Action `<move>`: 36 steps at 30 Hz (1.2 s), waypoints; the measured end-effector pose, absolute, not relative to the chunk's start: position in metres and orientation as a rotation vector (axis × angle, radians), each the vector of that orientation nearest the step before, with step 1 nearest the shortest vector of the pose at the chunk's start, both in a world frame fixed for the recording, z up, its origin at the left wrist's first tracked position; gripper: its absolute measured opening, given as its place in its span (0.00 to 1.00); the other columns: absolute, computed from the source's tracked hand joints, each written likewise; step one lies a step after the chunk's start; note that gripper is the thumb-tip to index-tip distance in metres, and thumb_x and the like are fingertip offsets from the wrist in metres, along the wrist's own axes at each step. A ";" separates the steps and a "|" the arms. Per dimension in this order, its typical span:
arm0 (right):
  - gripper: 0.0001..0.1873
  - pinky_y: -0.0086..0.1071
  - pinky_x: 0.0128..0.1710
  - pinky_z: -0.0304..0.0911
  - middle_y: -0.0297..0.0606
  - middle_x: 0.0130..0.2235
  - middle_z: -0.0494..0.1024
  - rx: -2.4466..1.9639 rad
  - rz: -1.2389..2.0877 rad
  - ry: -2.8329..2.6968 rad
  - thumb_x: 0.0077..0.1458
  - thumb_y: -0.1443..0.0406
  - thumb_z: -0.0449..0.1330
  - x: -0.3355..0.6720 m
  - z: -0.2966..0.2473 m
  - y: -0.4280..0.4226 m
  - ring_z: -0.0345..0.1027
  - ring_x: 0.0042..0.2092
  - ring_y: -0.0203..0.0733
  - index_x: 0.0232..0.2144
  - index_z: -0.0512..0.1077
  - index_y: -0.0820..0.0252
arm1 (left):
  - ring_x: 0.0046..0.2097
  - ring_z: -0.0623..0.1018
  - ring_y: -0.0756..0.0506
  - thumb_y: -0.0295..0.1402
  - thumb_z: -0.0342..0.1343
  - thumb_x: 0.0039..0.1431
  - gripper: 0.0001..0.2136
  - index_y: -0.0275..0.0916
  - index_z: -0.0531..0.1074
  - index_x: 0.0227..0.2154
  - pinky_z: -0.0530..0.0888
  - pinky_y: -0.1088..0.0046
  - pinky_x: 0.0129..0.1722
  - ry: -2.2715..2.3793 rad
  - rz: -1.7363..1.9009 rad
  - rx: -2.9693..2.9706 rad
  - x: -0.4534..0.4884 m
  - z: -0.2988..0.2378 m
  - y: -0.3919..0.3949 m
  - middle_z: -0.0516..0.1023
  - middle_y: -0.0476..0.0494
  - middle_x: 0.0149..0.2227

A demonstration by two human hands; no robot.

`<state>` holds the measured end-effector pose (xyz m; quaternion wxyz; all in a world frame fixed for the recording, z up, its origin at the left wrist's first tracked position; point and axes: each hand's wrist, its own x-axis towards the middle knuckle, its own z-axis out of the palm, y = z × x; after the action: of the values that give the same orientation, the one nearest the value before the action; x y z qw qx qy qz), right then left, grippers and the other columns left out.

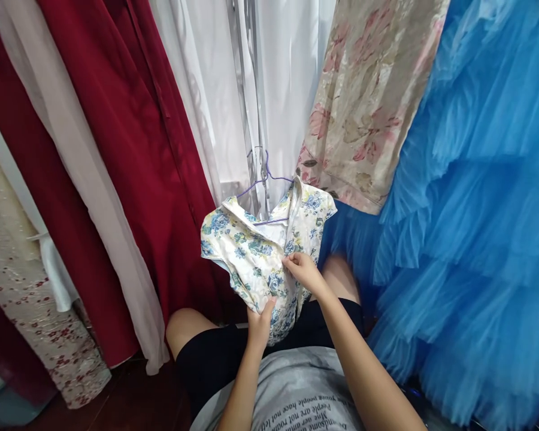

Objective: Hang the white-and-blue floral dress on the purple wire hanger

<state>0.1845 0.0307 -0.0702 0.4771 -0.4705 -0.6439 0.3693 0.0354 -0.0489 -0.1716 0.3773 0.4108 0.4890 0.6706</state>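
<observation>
- Floral garment, white with blue blooms, is at the centre of the frame on a purple hanger; its lower part reaches the person's black shorts.
- Right hand, just right of centre: thumb and fingertips are pinched together at the front edge, apparently gripping a bit of cloth. Whether a fastener sits between them is too small to tell.
- Left hand, lower centre: partly closed on the lower front, thumb on top, fingers hidden beneath.
- For good work at this front edge, I would judge, the left hand should keep the cloth lightly taut while the right works with fingertips only; tugging could drag the shoulders off the hanger.
- Both front edges seem best kept level, so that the neckline lies flat.
- Around it: red cloth at left, white cloth at top centre, blue ruffled fabric at right.
</observation>
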 end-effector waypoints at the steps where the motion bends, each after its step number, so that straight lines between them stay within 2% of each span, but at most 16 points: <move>1: 0.14 0.31 0.24 0.56 0.33 0.20 0.71 -1.143 0.908 -1.575 0.53 0.54 0.60 0.187 -0.069 0.029 0.63 0.23 0.40 0.24 0.67 0.57 | 0.65 0.69 0.37 0.38 0.67 0.49 0.30 0.44 0.71 0.57 0.64 0.61 0.66 1.251 1.723 1.037 0.037 -0.173 -0.049 0.74 0.39 0.60; 8: 0.14 0.31 0.22 0.51 0.31 0.19 0.67 -1.104 0.899 -1.497 0.53 0.53 0.58 0.188 -0.073 0.024 0.58 0.20 0.39 0.25 0.66 0.55 | 0.65 0.69 0.36 0.38 0.66 0.49 0.29 0.41 0.72 0.56 0.65 0.60 0.66 1.185 1.687 1.070 0.045 -0.172 -0.053 0.77 0.38 0.57; 13: 0.14 0.31 0.24 0.52 0.31 0.19 0.65 -1.049 0.890 -1.514 0.55 0.58 0.53 0.190 -0.072 0.018 0.57 0.23 0.38 0.20 0.61 0.55 | 0.64 0.70 0.35 0.37 0.66 0.48 0.29 0.42 0.71 0.56 0.66 0.59 0.66 1.218 1.749 1.067 0.043 -0.170 -0.053 0.78 0.39 0.56; 18: 0.12 0.30 0.25 0.48 0.29 0.20 0.62 -0.991 0.881 -1.564 0.53 0.61 0.54 0.202 -0.059 0.005 0.54 0.24 0.36 0.20 0.60 0.56 | 0.59 0.75 0.32 0.41 0.63 0.52 0.20 0.39 0.75 0.48 0.70 0.56 0.60 1.391 1.829 0.906 0.027 -0.174 -0.044 0.79 0.36 0.53; 20: 0.12 0.30 0.25 0.46 0.29 0.21 0.59 -0.980 0.870 -1.596 0.53 0.62 0.54 0.208 -0.056 0.002 0.52 0.24 0.35 0.20 0.60 0.56 | 0.60 0.74 0.33 0.42 0.62 0.55 0.21 0.40 0.73 0.50 0.70 0.57 0.60 1.430 1.885 0.933 0.019 -0.176 -0.042 0.77 0.36 0.56; 22: 0.12 0.29 0.24 0.45 0.29 0.21 0.60 -0.956 0.905 -1.638 0.54 0.63 0.53 0.211 -0.056 0.002 0.52 0.24 0.34 0.20 0.62 0.57 | 0.61 0.73 0.35 0.42 0.61 0.56 0.26 0.42 0.66 0.56 0.69 0.58 0.60 1.453 2.009 0.977 0.014 -0.176 -0.042 0.72 0.35 0.59; 24: 0.10 0.28 0.24 0.46 0.28 0.20 0.61 -0.896 0.992 -1.680 0.55 0.63 0.54 0.210 -0.057 0.002 0.52 0.23 0.33 0.22 0.65 0.58 | 0.62 0.70 0.35 0.41 0.62 0.56 0.31 0.44 0.59 0.61 0.67 0.55 0.61 1.543 2.164 1.005 0.013 -0.172 -0.043 0.65 0.33 0.63; 26: 0.09 0.28 0.24 0.48 0.27 0.19 0.63 -0.826 1.076 -1.714 0.56 0.63 0.55 0.207 -0.059 0.003 0.54 0.22 0.33 0.25 0.67 0.59 | 0.62 0.67 0.35 0.41 0.63 0.56 0.33 0.43 0.57 0.62 0.65 0.52 0.62 1.663 2.261 1.112 0.019 -0.163 -0.044 0.62 0.32 0.63; 30: 0.08 0.27 0.25 0.54 0.28 0.19 0.68 -0.736 1.171 -1.738 0.56 0.64 0.57 0.203 -0.058 0.002 0.60 0.22 0.33 0.26 0.68 0.60 | 0.58 0.70 0.37 0.36 0.62 0.59 0.21 0.42 0.67 0.54 0.66 0.56 0.60 1.489 2.061 1.748 0.045 -0.135 -0.038 0.71 0.36 0.54; 33: 0.09 0.28 0.26 0.56 0.30 0.19 0.71 -0.709 1.247 -1.743 0.56 0.62 0.59 0.208 -0.052 -0.001 0.63 0.23 0.34 0.26 0.70 0.60 | 0.47 0.77 0.42 0.33 0.59 0.61 0.10 0.41 0.70 0.45 0.71 0.65 0.50 1.322 1.890 1.904 0.065 -0.116 -0.026 0.77 0.41 0.42; 35: 0.11 0.28 0.26 0.56 0.31 0.19 0.71 -0.717 1.245 -1.719 0.56 0.60 0.61 0.212 -0.047 -0.006 0.63 0.23 0.34 0.26 0.71 0.61 | 0.39 0.77 0.45 0.31 0.54 0.64 0.02 0.41 0.71 0.38 0.71 0.70 0.43 1.295 1.808 1.899 0.071 -0.108 -0.021 0.77 0.45 0.34; 36: 0.12 0.28 0.25 0.54 0.31 0.19 0.71 -0.730 1.232 -1.689 0.55 0.59 0.62 0.213 -0.045 -0.008 0.62 0.22 0.34 0.25 0.71 0.61 | 0.36 0.77 0.46 0.31 0.53 0.65 0.03 0.41 0.70 0.35 0.71 0.71 0.40 1.293 1.769 1.907 0.073 -0.106 -0.020 0.77 0.47 0.32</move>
<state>0.2135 -0.0078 -0.0446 0.4473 -0.2948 -0.6822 0.4975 0.0728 -0.0203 -0.1062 0.1183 0.6520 0.4420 0.6047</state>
